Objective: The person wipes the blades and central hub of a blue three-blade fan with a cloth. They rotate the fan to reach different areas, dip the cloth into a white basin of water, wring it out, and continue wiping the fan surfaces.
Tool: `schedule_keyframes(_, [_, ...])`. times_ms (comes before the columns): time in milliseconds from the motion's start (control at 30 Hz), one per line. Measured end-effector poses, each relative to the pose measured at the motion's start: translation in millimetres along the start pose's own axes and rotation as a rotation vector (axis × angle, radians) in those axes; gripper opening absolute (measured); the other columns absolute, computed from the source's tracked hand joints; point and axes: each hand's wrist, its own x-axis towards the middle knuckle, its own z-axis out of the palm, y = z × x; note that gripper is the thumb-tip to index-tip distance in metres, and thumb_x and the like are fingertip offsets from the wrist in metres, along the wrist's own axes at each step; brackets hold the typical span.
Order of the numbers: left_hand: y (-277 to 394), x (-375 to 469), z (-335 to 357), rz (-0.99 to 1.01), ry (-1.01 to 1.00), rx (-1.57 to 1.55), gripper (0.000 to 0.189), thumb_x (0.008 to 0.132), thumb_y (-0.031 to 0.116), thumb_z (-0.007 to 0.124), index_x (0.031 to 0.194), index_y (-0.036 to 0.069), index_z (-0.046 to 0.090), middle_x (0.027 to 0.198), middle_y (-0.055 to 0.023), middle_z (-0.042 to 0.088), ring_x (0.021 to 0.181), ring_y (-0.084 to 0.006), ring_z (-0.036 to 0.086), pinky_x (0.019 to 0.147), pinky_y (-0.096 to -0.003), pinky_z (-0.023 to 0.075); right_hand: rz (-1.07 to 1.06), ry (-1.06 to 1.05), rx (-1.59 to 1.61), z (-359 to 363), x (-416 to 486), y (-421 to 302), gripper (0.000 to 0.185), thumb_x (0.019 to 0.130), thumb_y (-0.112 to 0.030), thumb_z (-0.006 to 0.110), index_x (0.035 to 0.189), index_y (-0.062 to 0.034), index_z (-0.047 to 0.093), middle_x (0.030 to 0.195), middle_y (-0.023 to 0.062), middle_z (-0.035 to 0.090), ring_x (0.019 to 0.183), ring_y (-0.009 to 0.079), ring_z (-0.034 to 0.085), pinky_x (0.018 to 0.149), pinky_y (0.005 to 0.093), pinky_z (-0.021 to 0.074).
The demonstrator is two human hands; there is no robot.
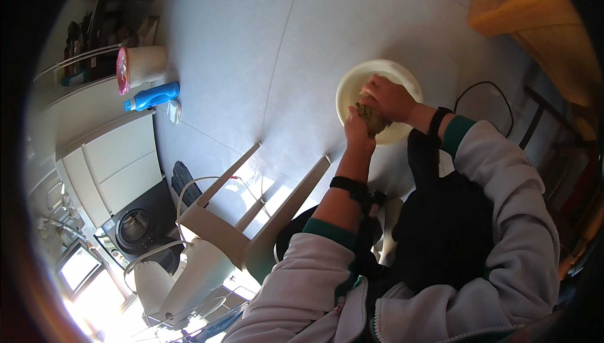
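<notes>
A cream-coloured basin (340, 94) stands on the floor before me, and both my hands are over it. Between them is a greenish-brown, crumpled bundle (375, 120), too blurred to tell its kind. My left hand (356, 128) grips its near left side, fingers pointing up. From the right, my right hand (390, 99) reaches across the basin, its bent fingers closed on the bundle's upper end. The hands nearly meet at the fingertips. Part of the bundle and the middle of the basin are hidden behind them.
To the left stands a beige stool (214, 222) with a white appliance (203, 263) and its cable. Further left are a blue bottle (155, 96), a pink-lined bin (146, 65) and a front-loading washing machine (134, 225). Wooden furniture (524, 8) and a dark cable (510, 115) are on the right.
</notes>
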Motion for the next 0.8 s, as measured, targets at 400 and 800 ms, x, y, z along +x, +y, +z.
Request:
schedule_keyframes(400, [-3.5, 4.1, -26.6, -0.165, -0.142, 0.338, 0.068, 0.099, 0.060, 0.047, 0.152, 0.022, 0.030, 0.158, -0.0061, 0.028, 0.142, -0.0391, 0.028, 0.105, -0.0721, 0.0314, 0.222, 0.012, 0.220, 40.4, -24.4, 18.6, 0.046, 0.081, -0.009, 0.064, 0.127, -0.0146, 0.060, 0.124, 0.0208, 0.059, 0.110, 0.0393, 0.059, 0.095, 0.0432, 0.0486])
schedule_keyframes(800, [-8.2, 21.8, -26.5, -0.191, -0.290, -0.248, 0.056, 0.100, 0.052, 0.049, 0.139, 0.012, 0.048, 0.128, -0.0139, 0.059, 0.116, -0.0300, 0.059, 0.096, -0.0474, 0.0502, -0.087, 0.036, 0.299, -6.6, -36.0, -103.1, 0.024, 0.089, -0.028, 0.066, 0.086, -0.0063, 0.059, 0.083, 0.0149, 0.067, 0.078, 0.0360, 0.066, 0.071, 0.0446, 0.0509])
